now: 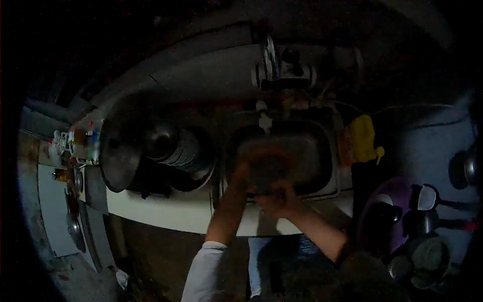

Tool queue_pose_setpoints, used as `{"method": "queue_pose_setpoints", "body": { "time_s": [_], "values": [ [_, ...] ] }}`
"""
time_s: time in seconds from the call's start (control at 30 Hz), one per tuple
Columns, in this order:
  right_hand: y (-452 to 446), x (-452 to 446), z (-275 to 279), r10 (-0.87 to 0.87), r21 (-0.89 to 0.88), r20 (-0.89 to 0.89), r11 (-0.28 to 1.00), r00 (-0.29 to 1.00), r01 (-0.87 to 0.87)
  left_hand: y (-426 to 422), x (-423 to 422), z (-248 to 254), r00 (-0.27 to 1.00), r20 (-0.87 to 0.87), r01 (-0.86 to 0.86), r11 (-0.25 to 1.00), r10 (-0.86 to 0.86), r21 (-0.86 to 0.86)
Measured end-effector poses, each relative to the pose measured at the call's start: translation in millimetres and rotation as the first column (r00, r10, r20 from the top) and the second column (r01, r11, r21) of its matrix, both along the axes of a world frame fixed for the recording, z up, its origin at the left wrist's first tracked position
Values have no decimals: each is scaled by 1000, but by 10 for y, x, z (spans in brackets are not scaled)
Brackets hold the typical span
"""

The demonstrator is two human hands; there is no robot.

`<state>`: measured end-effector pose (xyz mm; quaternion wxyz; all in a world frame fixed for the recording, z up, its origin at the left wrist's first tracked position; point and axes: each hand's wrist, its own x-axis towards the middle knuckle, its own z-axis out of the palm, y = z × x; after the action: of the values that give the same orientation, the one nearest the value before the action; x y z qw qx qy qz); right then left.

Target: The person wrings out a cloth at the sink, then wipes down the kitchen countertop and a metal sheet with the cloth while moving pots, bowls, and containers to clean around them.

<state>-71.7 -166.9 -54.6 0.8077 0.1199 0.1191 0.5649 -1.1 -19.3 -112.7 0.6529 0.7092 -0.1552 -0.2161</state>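
Note:
The scene is very dim and my hands are blurred. Both are over the near left part of the metal sink (329, 186). Between them is a dark, round thing (270, 163) with a reddish-brown upper edge; it looks like a bowl, but I cannot make out its kind. My left hand (242, 175) is at its left side, fingers around its edge. Closed at its near side is my right hand (279, 199), close to the sink's front rim. A pale tap (264, 121) sticks out over the back of the sink.
Large dark pots (193, 156) stand left of the sink. A yellow bottle (363, 138) is at its right edge. Further right are a purple basin (377, 201) and utensils, including a pale-headed turner (427, 197). Bottles (83, 143) stand far left.

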Motion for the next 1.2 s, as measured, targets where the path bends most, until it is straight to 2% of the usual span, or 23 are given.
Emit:
{"method": "queue_pose_setpoints", "body": {
  "time_s": [0.03, 0.13, 0.27, 0.33, 0.37, 0.4, 0.43, 0.47, 0.5, 0.53, 0.57, 0.6, 0.67, 0.73, 0.87, 1.0, 1.13, 1.2],
  "values": [
    [41, -15, 33, -47, 127, -70, 990, 996, 56, -126, -72, -219, 997, -44, -68, 998, 67, -19],
    [-170, -62, -199, -119, 34, 15, 992, 993, 119, -522, -224, -622, 979, -149, -148, 986, 136, -71],
    [-460, -220, -662, -186, -82, 155, 976, 970, 200, -684, -158, -417, 964, -267, -52, 980, -1, -193],
    [-524, -320, -1016, -99, -431, 171, 887, 980, 164, -698, -107, -314, 959, -282, -36, 978, -24, -204],
    [-489, -309, -1133, -101, -433, 167, 886, 981, 166, -692, -91, -301, 959, -283, -33, 979, -25, -200],
    [-400, -278, -1225, 42, -666, 365, 710, 930, 230, -687, -76, -318, 958, -286, -41, 982, -13, -182],
    [-352, -215, -1395, 130, -746, 446, 600, 885, 288, -689, -72, -416, 961, -277, -20, 999, 12, -27],
    [-305, -156, -1566, 240, -811, 494, 474, 836, 343, -716, -52, -663, 962, -273, -20, 999, 11, -29],
    [-264, -66, -1828, 473, -725, 673, 271, 569, 633, -742, -33, -998, 937, 349, -141, 934, 19, 328],
    [-175, 2, -1839, 594, -615, 698, 209, 401, 760, -743, -29, -1006, 789, 607, -245, 858, -95, 452],
    [-84, 73, -1838, 709, -476, 660, 140, 248, 869, -745, -23, -1009, 565, 799, -435, 749, -205, 500],
    [85, 137, -1698, 677, -278, 670, -149, 303, 949, -735, -31, -1060, 523, 826, -487, 721, -211, 493],
    [43, 186, -1695, 636, -49, 694, -427, 338, 903, -723, -17, -1185, 564, 813, -524, 698, -145, 488],
    [-243, 167, -2165, 824, -404, 399, -236, 402, 884, -718, -35, -1373, 657, 753, -566, 641, -29, 518],
    [-299, 259, -2053, 893, -311, 340, -188, 294, 932, -783, -97, -1804, 743, 634, -654, 437, 216, 617],
    [-509, 139, -2172, 969, -253, 193, -101, 152, 962, -984, -282, -2204, 701, 578, -682, 156, 418, 714],
    [-647, 46, -2212, 1000, -202, 4, 21, -21, 979, -1146, -400, -2587, 659, 568, -610, -91, 494, 787],
    [-666, 85, -1973, 991, -201, -33, 123, -132, 972, -1150, -339, -2783, 704, 489, -526, -84, 515, 846]
  ]
}}
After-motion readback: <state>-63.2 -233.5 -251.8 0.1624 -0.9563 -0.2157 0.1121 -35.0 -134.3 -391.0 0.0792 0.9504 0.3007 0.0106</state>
